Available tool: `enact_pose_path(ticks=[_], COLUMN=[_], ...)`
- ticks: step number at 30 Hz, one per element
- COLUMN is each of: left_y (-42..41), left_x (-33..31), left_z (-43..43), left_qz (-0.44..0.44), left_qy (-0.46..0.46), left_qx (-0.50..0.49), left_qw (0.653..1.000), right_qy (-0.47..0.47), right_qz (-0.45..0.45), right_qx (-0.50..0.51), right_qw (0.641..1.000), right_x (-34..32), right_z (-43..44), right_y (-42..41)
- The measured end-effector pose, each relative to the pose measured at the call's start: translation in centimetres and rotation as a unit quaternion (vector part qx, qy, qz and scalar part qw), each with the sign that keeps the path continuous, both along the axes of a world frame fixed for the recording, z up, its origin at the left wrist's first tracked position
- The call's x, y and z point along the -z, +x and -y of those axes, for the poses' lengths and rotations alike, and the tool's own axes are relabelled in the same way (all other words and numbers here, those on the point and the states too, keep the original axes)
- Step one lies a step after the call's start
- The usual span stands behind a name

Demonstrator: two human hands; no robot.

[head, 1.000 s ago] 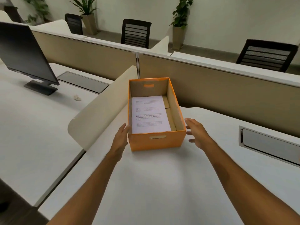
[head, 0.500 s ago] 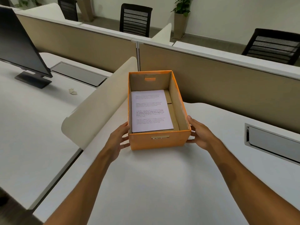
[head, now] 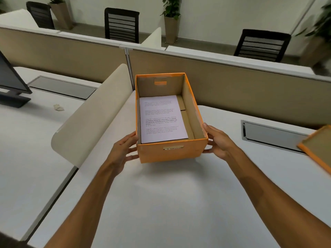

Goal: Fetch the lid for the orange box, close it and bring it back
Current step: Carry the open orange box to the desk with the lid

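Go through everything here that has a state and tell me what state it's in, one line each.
orange box: open, no lid on, held at both sides
sheet of paper: lying flat inside the box, printed side up
orange lid: off the box, lying inner side up at the desk's right edge
left hand: pressed on the box's left side
right hand: gripping the box's right corner
monitor: screen dark

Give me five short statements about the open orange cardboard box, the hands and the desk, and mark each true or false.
1. The orange cardboard box has its lid on. False: it is open.
2. A printed white paper sheet lies inside the box. True.
3. The left hand and right hand hold the box's opposite sides. True.
4. The flat orange-edged lid lies at the desk's left edge. False: it lies far right.
5. The dark monitor stands on the person's right. False: it is on the left.
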State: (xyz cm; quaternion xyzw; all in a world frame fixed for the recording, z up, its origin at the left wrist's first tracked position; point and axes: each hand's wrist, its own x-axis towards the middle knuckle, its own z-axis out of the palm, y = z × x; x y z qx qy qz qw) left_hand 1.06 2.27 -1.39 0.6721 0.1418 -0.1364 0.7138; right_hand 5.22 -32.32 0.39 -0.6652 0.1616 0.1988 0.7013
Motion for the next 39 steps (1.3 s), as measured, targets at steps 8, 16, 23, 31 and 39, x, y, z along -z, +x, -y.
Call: enact_pose_path(ticks=[8, 16, 23, 31, 39], left_y=[-4.1, -10.5, -17.7, -26.0, -30.2], left_x=[-0.8, -0.8, -1.1, -1.3, -0.8], left_z=[5.7, 13.9, 22.3, 29.3, 30.6], left_qz=[0.004, 0.0, 0.009, 0.017, 0.017], left_qy=[-0.001, 0.001, 0.028, 0.044, 0.05], left_qx=[0.037, 0.065, 0.083, 0.078, 0.077], left_qw=[0.999, 0.998, 0.996, 0.996, 0.996], right_qy=[0.0, -0.015, 0.002, 0.009, 0.017], right_qz=[-0.014, -0.006, 0.003, 0.002, -0.007], right_qx=[0.048, 0.078, 0.11, 0.137, 0.148], right_qw=[0.999, 0.997, 0.994, 0.991, 0.989], right_x=[-1.6, -1.8, -1.4, -1.0, -0.2], right_z=[6.7, 14.4, 21.4, 26.9, 27.9], right_y=[-7.5, -17.0, -26.2, -35.4, -40.7])
